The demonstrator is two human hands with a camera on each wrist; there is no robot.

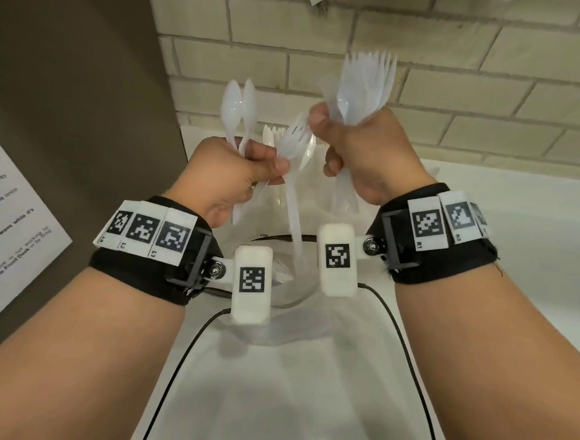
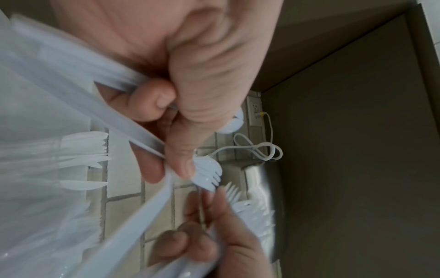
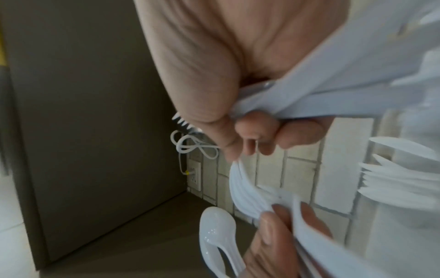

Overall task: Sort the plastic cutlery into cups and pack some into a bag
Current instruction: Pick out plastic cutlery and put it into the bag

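Note:
My left hand (image 1: 260, 163) grips two white spoons (image 1: 239, 99) that stand upright, and its thumb and forefinger pinch a single white fork (image 1: 293, 140) whose handle hangs down. My right hand (image 1: 338, 141) grips a thick bunch of forks and spoons (image 1: 365, 84), heads up. Its thumb is close beside the single fork's head. Behind the hands, white knives (image 1: 270, 133) stick out of a clear cup (image 2: 35, 154). Another clear cup (image 1: 287, 295) stands below my wrists. In the left wrist view the pinched fork (image 2: 207, 175) shows at my fingertips. The right wrist view shows the bunch's handles (image 3: 333, 84).
A brown cabinet side (image 1: 68, 115) with a paper notice (image 1: 4, 222) stands at the left. A tiled wall (image 1: 441, 54) lies behind, and the white counter (image 1: 523, 238) runs to the right. Black cables (image 1: 175, 365) trail from my wrists. A white cord (image 2: 259, 148) hangs by a wall outlet.

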